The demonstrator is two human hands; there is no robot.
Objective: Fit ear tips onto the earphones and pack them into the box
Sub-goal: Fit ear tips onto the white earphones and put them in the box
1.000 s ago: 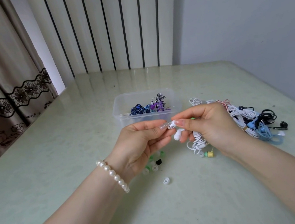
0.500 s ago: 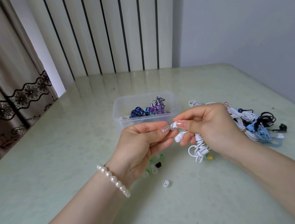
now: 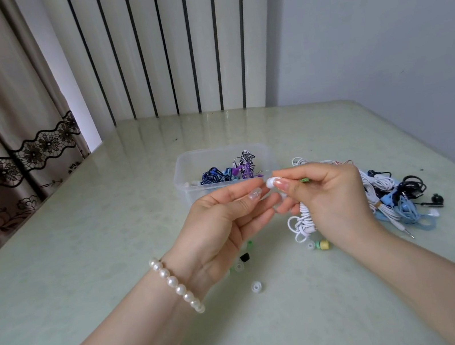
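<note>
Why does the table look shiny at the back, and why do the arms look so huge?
Head view: the table is glossy, so its far edge mirrors the striped panel behind it. The wide-angle lens stretches whatever lies near the bottom edge, so the forearms swell while both hands and the box look small. Shadows are soft.

Both bare forearms are reaching in from the bottom corners of the frame and converging just right of centre. The left hand (image 3: 223, 227) is turning its palm up and inward, its fingers curling loosely, thumb and forefinger extending toward the right hand. Its wrist is wearing a pearl bracelet (image 3: 176, 284). The right hand (image 3: 327, 200) is lying with its back toward the camera, knuckles uppermost, thumb and forefinger pinching together at their tips while the remaining fingers are folding under the palm. The fingertips of the two hands are nearly meeting at mid-frame.
</note>
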